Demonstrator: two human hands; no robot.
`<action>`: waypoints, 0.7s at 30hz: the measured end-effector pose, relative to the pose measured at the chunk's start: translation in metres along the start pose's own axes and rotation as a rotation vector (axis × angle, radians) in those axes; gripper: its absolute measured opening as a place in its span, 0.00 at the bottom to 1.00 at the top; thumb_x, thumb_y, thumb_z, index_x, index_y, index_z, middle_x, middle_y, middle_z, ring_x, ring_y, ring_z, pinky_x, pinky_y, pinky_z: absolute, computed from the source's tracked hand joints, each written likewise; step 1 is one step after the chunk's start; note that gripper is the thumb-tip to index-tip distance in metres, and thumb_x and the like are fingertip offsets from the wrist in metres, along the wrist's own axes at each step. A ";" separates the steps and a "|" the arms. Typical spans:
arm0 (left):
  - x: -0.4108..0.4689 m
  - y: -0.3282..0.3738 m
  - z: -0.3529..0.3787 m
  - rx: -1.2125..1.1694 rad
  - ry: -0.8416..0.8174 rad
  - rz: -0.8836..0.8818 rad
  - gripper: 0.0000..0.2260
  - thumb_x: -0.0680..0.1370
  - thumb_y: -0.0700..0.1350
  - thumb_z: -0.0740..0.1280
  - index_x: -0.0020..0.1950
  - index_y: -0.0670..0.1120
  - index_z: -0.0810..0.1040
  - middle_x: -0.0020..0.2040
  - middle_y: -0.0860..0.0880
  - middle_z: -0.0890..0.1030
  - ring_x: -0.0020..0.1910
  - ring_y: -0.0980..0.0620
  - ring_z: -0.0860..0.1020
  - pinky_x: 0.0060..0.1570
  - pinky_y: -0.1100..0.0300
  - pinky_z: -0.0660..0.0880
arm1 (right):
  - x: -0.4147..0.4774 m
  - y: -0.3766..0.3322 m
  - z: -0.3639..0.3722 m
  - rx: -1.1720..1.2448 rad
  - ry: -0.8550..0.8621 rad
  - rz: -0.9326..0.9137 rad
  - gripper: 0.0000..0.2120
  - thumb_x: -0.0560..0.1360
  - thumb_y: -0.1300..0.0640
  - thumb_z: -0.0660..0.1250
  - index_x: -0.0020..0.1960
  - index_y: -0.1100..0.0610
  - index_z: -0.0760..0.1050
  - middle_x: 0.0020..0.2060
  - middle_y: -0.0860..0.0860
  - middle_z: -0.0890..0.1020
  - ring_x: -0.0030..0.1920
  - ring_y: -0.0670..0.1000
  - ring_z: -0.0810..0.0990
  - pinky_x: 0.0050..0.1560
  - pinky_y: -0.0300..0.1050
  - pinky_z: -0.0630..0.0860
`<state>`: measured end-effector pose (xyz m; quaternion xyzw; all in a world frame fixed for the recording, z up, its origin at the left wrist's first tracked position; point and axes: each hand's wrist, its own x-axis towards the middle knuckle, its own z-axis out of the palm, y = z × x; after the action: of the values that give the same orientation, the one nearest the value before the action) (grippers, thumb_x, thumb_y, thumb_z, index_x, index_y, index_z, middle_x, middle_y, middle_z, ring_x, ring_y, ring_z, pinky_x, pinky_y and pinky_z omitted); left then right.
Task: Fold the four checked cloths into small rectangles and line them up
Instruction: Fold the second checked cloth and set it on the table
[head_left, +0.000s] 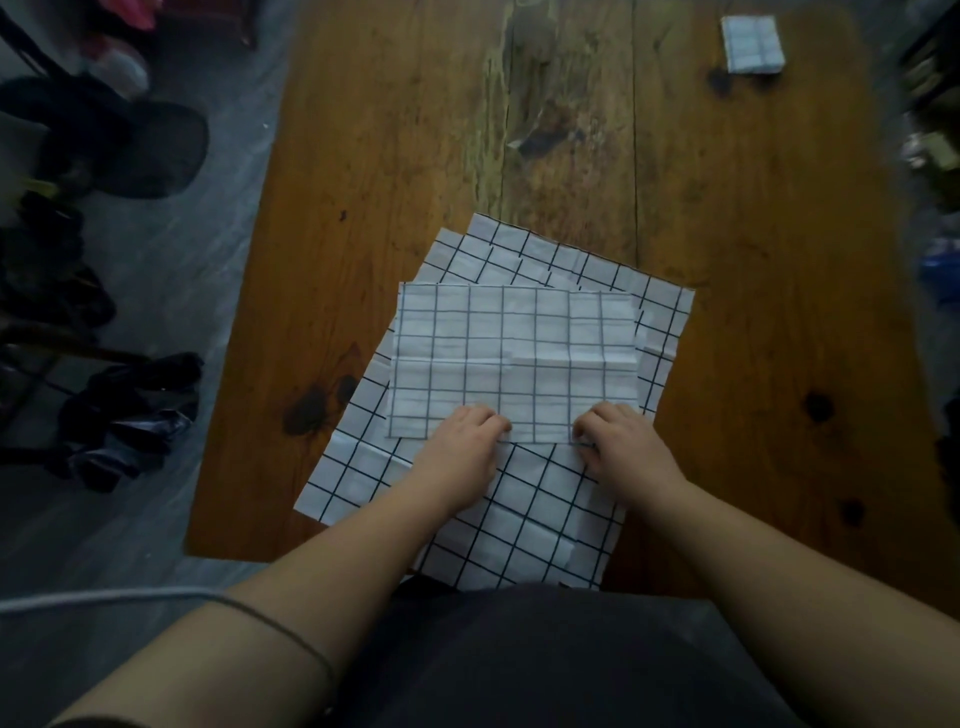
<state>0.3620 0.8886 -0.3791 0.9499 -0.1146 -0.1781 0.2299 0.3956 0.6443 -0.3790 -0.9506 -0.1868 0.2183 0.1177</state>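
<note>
A white cloth with a black check, folded once into a wide rectangle (514, 358), lies on top of flat, unfolded checked cloths (519, 514) near the table's front edge. My left hand (462, 447) and my right hand (623, 447) both grip the near edge of the folded rectangle with curled fingers, about a hand's width apart. A small, fully folded checked cloth (753, 44) sits alone at the far right corner of the table. How many cloths lie in the flat pile is hidden by the top one.
The wooden table (727, 234) is worn, with dark knots and a long crack down its middle. Dark bags and a round black object (150, 150) lie on the grey floor to the left. Clutter sits past the table's right edge.
</note>
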 end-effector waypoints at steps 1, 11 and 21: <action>0.003 0.000 0.000 -0.006 -0.011 -0.012 0.15 0.78 0.41 0.64 0.64 0.48 0.75 0.61 0.50 0.76 0.62 0.48 0.71 0.62 0.54 0.71 | 0.001 0.000 0.000 0.003 -0.002 0.005 0.04 0.79 0.50 0.65 0.54 0.47 0.74 0.54 0.44 0.75 0.56 0.50 0.72 0.56 0.48 0.72; 0.011 0.007 0.002 0.098 0.013 -0.033 0.25 0.78 0.52 0.67 0.73 0.50 0.67 0.70 0.49 0.70 0.69 0.47 0.66 0.70 0.53 0.62 | 0.001 -0.010 -0.011 0.017 0.097 -0.044 0.03 0.78 0.54 0.64 0.51 0.49 0.75 0.47 0.45 0.77 0.49 0.50 0.73 0.51 0.47 0.71; 0.007 0.006 -0.012 -0.012 0.179 -0.089 0.33 0.73 0.31 0.64 0.77 0.51 0.68 0.77 0.43 0.67 0.75 0.42 0.66 0.72 0.49 0.63 | -0.032 -0.050 -0.040 0.185 0.147 -0.126 0.03 0.79 0.51 0.63 0.50 0.48 0.75 0.45 0.42 0.76 0.46 0.45 0.73 0.46 0.43 0.75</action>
<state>0.3723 0.8863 -0.3683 0.9648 -0.0500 -0.1031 0.2369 0.3715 0.6708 -0.3171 -0.9356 -0.2160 0.1562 0.2315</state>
